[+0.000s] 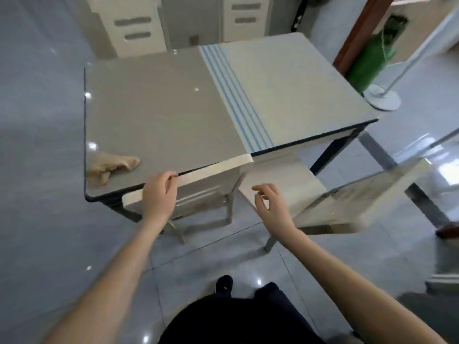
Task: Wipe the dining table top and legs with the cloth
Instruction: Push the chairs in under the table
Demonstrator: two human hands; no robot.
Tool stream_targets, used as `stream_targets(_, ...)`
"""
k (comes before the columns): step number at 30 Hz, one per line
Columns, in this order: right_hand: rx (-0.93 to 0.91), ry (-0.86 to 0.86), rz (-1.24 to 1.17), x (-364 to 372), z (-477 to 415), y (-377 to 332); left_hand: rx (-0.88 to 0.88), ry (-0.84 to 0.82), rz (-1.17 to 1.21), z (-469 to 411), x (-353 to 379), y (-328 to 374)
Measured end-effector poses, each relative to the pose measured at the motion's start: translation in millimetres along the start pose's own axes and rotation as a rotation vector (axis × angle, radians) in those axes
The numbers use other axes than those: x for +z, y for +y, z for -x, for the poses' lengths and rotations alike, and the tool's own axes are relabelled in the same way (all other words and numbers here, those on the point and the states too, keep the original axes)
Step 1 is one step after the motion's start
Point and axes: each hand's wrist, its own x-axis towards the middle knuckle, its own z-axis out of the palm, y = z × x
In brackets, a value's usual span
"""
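Observation:
The dining table (pixel 161 108) has a glossy grey top with a pale right half and blue stripes. A crumpled beige cloth (pixel 109 167) lies on its near left corner, touched by neither hand. My left hand (pixel 159 192) grips the top rail of a cream chair (pixel 198 173) tucked under the table's near edge. My right hand (pixel 269 204) hovers with loosely curled fingers over the seat of a second cream chair (pixel 285 184) and holds nothing. A dark table leg (pixel 327 155) shows at the right.
The second chair's backrest (pixel 367 194) juts out to the right, blurred. Two more cream chairs (pixel 134 23) stand beyond the table. A white fan base (pixel 382 98) and a green object (pixel 370 63) stand at the far right. Shiny grey floor tiles (pixel 42 194) surround everything.

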Motion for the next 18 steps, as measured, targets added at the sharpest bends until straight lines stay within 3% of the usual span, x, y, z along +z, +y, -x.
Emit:
stream_targets(2, 0.104, 0.025, 0.014, -11, 34, 14, 0.124, 0.095, 0.073, 23, 9, 20)
stream_targets(4, 0.191, 0.052, 0.017, -21, 66, 32, 0.185, 0.049, 0.12, 51, 27, 35)
stream_targets(9, 0.445, 0.132, 0.004, -47, 142, 84, -0.015, -0.554, 0.155, 118, 99, 48)
stream_targets(12, 0.55, 0.193, -0.013, -68, 176, 114, -0.005, -0.751, 0.074, 144, 133, 62)
stream_targets(18, 0.615, 0.323, -0.004, -160, 193, 174, 0.026, -0.772, 0.14, 158, 194, 156)
